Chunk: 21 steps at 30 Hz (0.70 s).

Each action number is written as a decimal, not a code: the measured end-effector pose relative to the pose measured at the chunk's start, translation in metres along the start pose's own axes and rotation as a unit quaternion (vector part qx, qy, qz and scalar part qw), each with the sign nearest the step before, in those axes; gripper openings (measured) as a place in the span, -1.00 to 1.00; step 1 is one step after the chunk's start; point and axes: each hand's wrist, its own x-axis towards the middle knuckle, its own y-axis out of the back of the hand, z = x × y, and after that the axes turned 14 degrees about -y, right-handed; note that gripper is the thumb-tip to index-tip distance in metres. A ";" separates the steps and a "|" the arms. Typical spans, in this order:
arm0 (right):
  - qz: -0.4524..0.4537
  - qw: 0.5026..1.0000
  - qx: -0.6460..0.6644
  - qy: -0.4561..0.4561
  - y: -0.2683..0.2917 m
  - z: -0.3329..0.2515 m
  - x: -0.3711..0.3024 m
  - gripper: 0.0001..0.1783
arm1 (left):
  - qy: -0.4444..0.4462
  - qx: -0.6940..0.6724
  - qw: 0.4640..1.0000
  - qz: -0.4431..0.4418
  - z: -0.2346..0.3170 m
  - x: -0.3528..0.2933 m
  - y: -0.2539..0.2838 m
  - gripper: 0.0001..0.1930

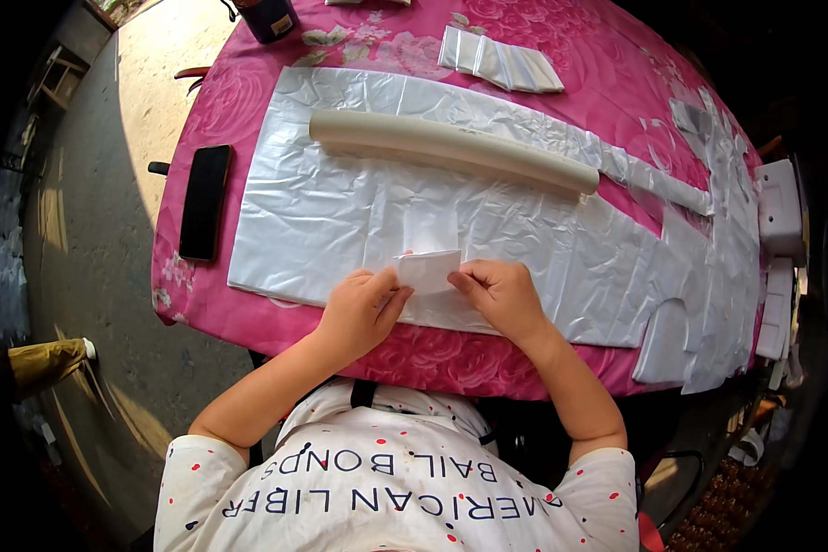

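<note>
My left hand (pixel 363 308) pinches the left edge of a small folded piece of thin white plastic (pixel 430 274) between thumb and fingers. At its right edge, the thumb and fingertips of my right hand (pixel 501 293) grip the same piece. Both hands are just above the near side of a large crinkled white plastic sheet (pixel 294 221), spread in layers over the table. Beyond them, a long cream-coloured pipe (pixel 451 150) lies slantwise across the sheet. Part of the folded piece is hidden behind my fingers.
A pink floral tablecloth (pixel 414 359) covers the table. A black phone (pixel 206 202) lies at the left, with a dark cup (pixel 269 18) at the far left. Several folded white packets (pixel 499 61) overlap at the back. Cut plastic strips (pixel 708 276) hang over the right edge.
</note>
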 end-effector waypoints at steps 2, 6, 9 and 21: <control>0.014 0.999 -0.025 -0.032 -0.001 -0.005 0.009 -0.76 | 0.073 -0.041 0.996 0.040 0.000 0.009 -0.003 -0.48; -0.001 0.995 -0.044 -0.094 -0.001 -0.005 0.023 -0.68 | 0.122 -0.015 0.991 0.051 0.002 0.027 0.001 -0.36; -0.022 0.988 -0.068 -0.136 0.002 -0.011 0.028 -0.66 | 0.155 -0.028 0.987 0.040 0.005 0.033 0.006 -0.33; 0.005 0.984 -0.087 -0.156 -0.002 -0.015 0.025 -0.75 | -0.086 0.251 0.963 -0.044 0.006 0.039 -0.031 -0.10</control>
